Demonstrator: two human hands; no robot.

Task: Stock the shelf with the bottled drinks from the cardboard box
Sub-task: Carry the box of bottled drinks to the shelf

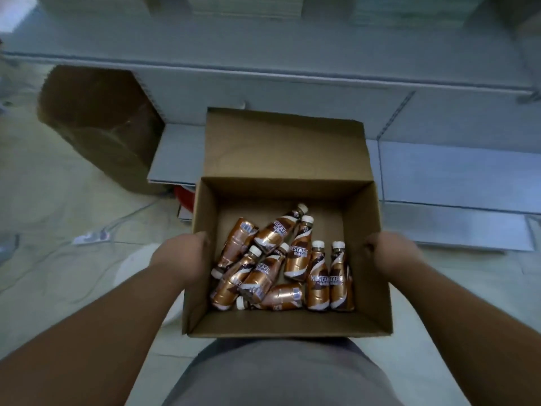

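Note:
An open cardboard box (281,191) is held in front of my body, its far flap standing up. Several copper-and-brown coffee bottles (295,256) with white caps lie jumbled on its floor, two of them side by side at the right. My left hand (183,256) grips the box's left wall, fingers curled over the rim. My right hand (392,253) grips the right wall in the same manner. Pale grey shelf boards (292,80) stretch across the view beyond the box.
A second, closed brown carton (99,124) stands on the floor at the left against the shelving. White cables and a power strip (92,237) lie on the pale floor at the left. Low grey shelf boards (456,183) extend to the right.

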